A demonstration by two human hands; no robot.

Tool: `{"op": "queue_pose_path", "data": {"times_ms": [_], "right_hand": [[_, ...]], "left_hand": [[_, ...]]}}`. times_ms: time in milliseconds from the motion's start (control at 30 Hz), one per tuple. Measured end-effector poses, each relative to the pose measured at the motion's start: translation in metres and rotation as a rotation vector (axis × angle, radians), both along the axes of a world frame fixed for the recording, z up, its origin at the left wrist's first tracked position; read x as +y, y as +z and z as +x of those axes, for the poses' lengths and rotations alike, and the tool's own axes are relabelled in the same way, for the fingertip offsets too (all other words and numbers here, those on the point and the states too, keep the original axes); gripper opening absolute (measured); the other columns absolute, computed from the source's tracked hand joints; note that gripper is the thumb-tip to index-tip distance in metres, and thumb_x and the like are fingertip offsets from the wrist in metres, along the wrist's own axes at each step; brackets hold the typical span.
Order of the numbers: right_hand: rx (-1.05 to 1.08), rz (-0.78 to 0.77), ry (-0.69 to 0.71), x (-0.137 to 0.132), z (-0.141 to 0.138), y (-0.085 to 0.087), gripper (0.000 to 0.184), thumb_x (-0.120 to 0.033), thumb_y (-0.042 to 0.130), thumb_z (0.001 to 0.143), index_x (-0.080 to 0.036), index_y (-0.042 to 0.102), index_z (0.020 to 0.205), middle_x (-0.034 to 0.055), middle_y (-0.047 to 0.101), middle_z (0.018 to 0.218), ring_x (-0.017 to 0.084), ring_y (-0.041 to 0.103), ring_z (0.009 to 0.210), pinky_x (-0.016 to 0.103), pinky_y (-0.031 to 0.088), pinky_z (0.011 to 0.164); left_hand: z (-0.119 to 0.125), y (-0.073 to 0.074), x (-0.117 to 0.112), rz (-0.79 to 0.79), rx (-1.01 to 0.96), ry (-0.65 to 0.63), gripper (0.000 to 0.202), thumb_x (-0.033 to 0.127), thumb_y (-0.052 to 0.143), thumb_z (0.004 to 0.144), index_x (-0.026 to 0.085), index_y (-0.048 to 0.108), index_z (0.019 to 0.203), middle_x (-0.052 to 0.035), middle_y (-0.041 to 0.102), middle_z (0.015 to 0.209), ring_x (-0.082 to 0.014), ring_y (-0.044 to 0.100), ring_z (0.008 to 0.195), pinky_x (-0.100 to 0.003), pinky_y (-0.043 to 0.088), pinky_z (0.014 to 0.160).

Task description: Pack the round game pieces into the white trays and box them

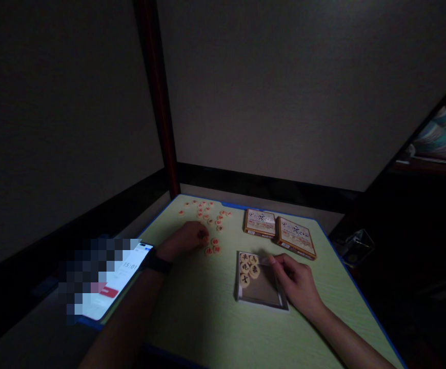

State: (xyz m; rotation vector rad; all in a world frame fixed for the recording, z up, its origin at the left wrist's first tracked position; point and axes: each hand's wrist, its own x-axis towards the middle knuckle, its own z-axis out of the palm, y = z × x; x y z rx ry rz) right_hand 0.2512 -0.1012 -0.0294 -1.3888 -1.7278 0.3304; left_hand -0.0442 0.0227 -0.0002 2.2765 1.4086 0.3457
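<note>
Five round pale discs with black characters (245,267), in a shallow rectangular tray with brown base (263,288); right hand (297,284) pinching its far right corner. Left hand (188,236), fingers curled beside round pale discs with red characters (215,241); hold on any, cannot tell. Pale green table (192,318) beneath.

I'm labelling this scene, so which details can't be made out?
In the head view:
Left hand: whether its fingers hold anything; shadow and blur.
Tray: part of its right rim; covered by the right hand.
Boxes: fine print; too small.
Phone: one side; masked by pixel blocks.
Patterned bundle: its right end; cut off by the picture's edge.
</note>
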Motion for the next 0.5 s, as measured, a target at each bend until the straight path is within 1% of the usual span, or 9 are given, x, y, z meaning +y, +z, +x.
{"op": "queue_pose_path", "data": {"times_ms": [167, 300, 400, 500], "right_hand": [[-0.002, 0.001, 0.003, 0.0001, 0.0004, -0.0016, 0.045, -0.053, 0.049, 0.094, -0.019, 0.067, 0.072, -0.0020, 0.059, 0.053, 0.013, 0.053, 0.047, 0.023, 0.039, 0.047], [0.013, 0.001, 0.005, 0.0003, 0.0001, -0.0016, 0.043, -0.051, 0.051, 0.093, -0.018, 0.067, 0.072, -0.0019, 0.060, 0.054, 0.013, 0.053, 0.048, 0.022, 0.039, 0.048], [0.026, 0.003, 0.012, -0.0006, -0.0008, -0.0001, 0.043, -0.051, 0.051, 0.093, -0.018, 0.066, 0.070, -0.0016, 0.060, 0.054, 0.013, 0.054, 0.048, 0.022, 0.039, 0.047], [0.034, -0.001, 0.015, -0.0020, -0.0009, 0.0003, 0.043, -0.051, 0.051, 0.093, -0.019, 0.065, 0.069, -0.0019, 0.059, 0.052, 0.013, 0.053, 0.046, 0.022, 0.039, 0.046]], "left_hand": [[0.0012, -0.0002, -0.0017, 0.047, 0.036, -0.019, 0.015, 0.022, 0.058, 0.076, 0.016, 0.070, 0.083, -0.0077, 0.072, 0.091, -0.0208, 0.064, 0.083, -0.029, 0.046, 0.075], [0.0027, -0.0002, -0.0031, 0.068, 0.068, 0.001, 0.012, 0.024, 0.059, 0.078, 0.016, 0.066, 0.081, -0.0076, 0.069, 0.090, -0.0206, 0.061, 0.082, -0.029, 0.044, 0.072], [0.0042, -0.0004, -0.0034, 0.077, 0.075, 0.009, 0.011, 0.025, 0.056, 0.081, 0.016, 0.063, 0.082, -0.0084, 0.068, 0.091, -0.0206, 0.060, 0.082, -0.030, 0.043, 0.072], [0.0068, 0.0018, -0.0045, 0.084, 0.041, 0.036, 0.014, 0.024, 0.050, 0.087, 0.015, 0.062, 0.086, -0.0087, 0.067, 0.091, -0.0203, 0.059, 0.081, -0.030, 0.042, 0.072]]}}
